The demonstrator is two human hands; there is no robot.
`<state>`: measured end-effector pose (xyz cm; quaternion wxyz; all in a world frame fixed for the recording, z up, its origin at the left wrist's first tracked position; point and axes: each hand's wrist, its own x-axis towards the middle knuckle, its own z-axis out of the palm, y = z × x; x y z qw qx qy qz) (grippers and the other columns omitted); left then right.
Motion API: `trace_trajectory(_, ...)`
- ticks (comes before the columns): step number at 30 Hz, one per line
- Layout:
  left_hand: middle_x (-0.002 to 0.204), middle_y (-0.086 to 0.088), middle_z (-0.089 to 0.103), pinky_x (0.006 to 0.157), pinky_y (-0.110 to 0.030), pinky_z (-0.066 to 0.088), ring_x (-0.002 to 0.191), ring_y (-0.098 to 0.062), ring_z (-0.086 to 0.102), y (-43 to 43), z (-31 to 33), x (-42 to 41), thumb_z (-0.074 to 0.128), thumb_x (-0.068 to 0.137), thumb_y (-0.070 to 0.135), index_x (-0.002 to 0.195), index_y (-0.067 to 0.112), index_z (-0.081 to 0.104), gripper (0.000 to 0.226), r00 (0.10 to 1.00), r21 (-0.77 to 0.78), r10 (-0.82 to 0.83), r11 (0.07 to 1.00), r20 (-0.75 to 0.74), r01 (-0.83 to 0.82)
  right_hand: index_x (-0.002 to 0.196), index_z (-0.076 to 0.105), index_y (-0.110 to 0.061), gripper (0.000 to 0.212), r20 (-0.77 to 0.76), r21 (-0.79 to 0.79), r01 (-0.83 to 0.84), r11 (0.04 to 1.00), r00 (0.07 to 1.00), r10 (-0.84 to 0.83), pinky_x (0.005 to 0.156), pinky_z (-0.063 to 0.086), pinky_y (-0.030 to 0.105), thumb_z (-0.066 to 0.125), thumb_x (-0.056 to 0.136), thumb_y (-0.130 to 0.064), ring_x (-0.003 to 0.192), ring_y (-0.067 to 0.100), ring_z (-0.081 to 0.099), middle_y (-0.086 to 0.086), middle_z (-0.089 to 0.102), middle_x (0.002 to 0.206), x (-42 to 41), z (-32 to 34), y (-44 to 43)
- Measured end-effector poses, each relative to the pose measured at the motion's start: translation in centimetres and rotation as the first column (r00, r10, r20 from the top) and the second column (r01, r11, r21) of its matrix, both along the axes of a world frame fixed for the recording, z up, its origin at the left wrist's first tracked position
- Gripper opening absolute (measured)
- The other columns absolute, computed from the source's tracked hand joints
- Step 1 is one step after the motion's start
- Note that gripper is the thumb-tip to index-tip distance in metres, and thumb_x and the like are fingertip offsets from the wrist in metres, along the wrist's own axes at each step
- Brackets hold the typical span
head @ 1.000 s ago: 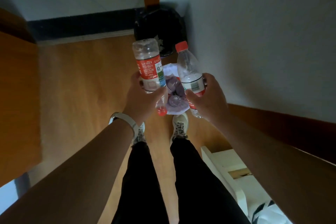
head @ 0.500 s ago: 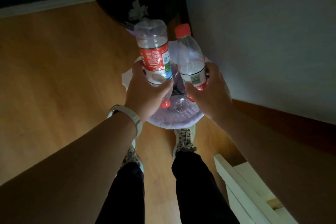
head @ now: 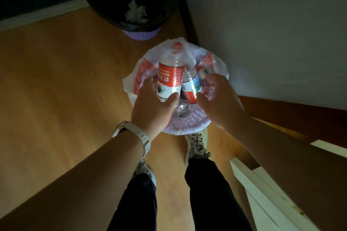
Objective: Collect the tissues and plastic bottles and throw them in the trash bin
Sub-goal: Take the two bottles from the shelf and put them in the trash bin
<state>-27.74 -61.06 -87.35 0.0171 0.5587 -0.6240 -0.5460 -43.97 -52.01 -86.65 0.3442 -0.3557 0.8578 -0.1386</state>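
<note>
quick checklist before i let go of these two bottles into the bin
1. Bottles over the opening: ok, left bottle and right bottle sit inside the rim of the white-lined bin.
2. Left hand grip: ok, thumb and fingers wrap the bottle.
3. Right hand grip: cannot tell, fingers look spread.
4. Room in bin: ok, purple basket floor visible.
5. Tissues binned: cannot tell; some lie in the black-lined bin.

Head camera looks steeply down, close above the floor (head: pixel 56 84).
</note>
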Motion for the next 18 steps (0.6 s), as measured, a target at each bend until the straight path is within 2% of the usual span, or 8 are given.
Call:
trace_trajectory(3,0.113,0.018,0.048,0.069,-0.001,0.034,0.096,0.006,0.051,-1.1,4.0,1.3,0.071,0.086,0.028,0.136,0.021,0.044,0.058,1.000,-0.062,-0.024,0.998,0.015,0.024,0.130,0.047,-0.020,0.047,-0.047,0.013,-0.101,0.995,0.994,0.101,0.091,0.049,0.037,0.059,0.089,-0.038,0.109,0.017,0.054,0.001,0.055,0.126,0.6,3.6,-0.3)
trace_trajectory(5,0.100,0.024,0.053,0.067,0.000,0.038,0.090,0.015,0.055,-2.1,7.0,2.1,0.070,0.087,0.019,0.124,0.021,0.054,0.040,0.998,-0.119,-0.063,0.991,-0.004,0.062,0.134,0.044,-0.021,0.049,-0.078,0.023,-0.181,0.983,0.980,0.182,0.094,0.049,0.038,0.056,0.091,-0.042,0.116,0.018,0.053,0.000,0.054,0.132,1.0,6.5,-0.8)
trace_trajectory(7,0.101,0.030,0.047,0.071,0.007,0.032,0.087,0.029,0.044,-3.0,10.2,3.0,0.068,0.087,0.017,0.122,0.019,0.057,0.037,0.993,-0.192,-0.115,0.974,0.027,0.118,0.135,0.044,-0.022,0.049,-0.121,0.021,-0.269,0.963,0.955,0.270,0.095,0.049,0.039,0.051,0.093,-0.046,0.118,0.018,0.053,0.000,0.055,0.134,1.4,9.6,-1.5)
trace_trajectory(9,0.109,0.024,0.046,0.077,0.007,0.027,0.096,0.023,0.038,-3.7,13.4,3.9,0.067,0.088,0.021,0.131,0.018,0.054,0.044,0.982,-0.269,-0.179,0.944,0.067,0.191,0.135,0.046,-0.021,0.049,-0.176,0.019,-0.361,0.932,0.917,0.359,0.092,0.049,0.038,0.047,0.094,-0.047,0.115,0.020,0.055,0.001,0.056,0.132,1.8,12.9,-2.1)
trace_trajectory(10,0.115,0.018,0.050,0.085,0.002,0.029,0.103,0.015,0.041,-4.1,15.0,4.4,0.067,0.089,0.025,0.133,0.019,0.053,0.046,0.973,-0.298,-0.215,0.926,0.088,0.232,0.134,0.047,-0.020,0.048,-0.203,0.023,-0.394,0.919,0.898,0.390,0.090,0.050,0.037,0.046,0.095,-0.047,0.113,0.021,0.056,0.001,0.057,0.131,2.1,14.7,-2.5)
trace_trajectory(11,0.121,0.012,0.055,0.091,-0.009,0.036,0.112,0.001,0.048,-4.4,16.6,4.7,0.065,0.090,0.028,0.134,0.020,0.052,0.047,0.960,-0.326,-0.257,0.903,0.110,0.279,0.133,0.049,-0.019,0.047,-0.230,0.026,-0.421,0.907,0.880,0.415,0.087,0.051,0.037,0.045,0.095,-0.047,0.110,0.021,0.056,0.002,0.059,0.128,2.4,16.4,-2.8)
trace_trajectory(13,0.128,0.001,0.057,0.094,-0.031,0.045,0.118,-0.019,0.052,-4.9,20.2,5.4,0.063,0.091,0.032,0.135,0.019,0.051,0.047,0.929,-0.377,-0.336,0.849,0.157,0.371,0.129,0.052,-0.018,0.045,-0.272,0.038,-0.466,0.884,0.846,0.458,0.083,0.052,0.038,0.045,0.095,-0.046,0.105,0.022,0.056,0.003,0.060,0.123,3.2,20.2,-3.5)
trace_trajectory(18,0.135,-0.008,0.055,0.096,-0.044,0.049,0.121,-0.028,0.054,-6.3,29.6,7.7,0.063,0.090,0.034,0.135,0.016,0.052,0.049,0.877,-0.493,-0.412,0.726,0.246,0.480,0.129,0.054,-0.016,0.054,-0.349,0.046,-0.534,0.844,0.783,0.515,0.091,0.048,0.040,0.036,0.093,-0.051,0.115,0.026,0.056,0.007,0.057,0.132,6.0,30.7,-4.9)
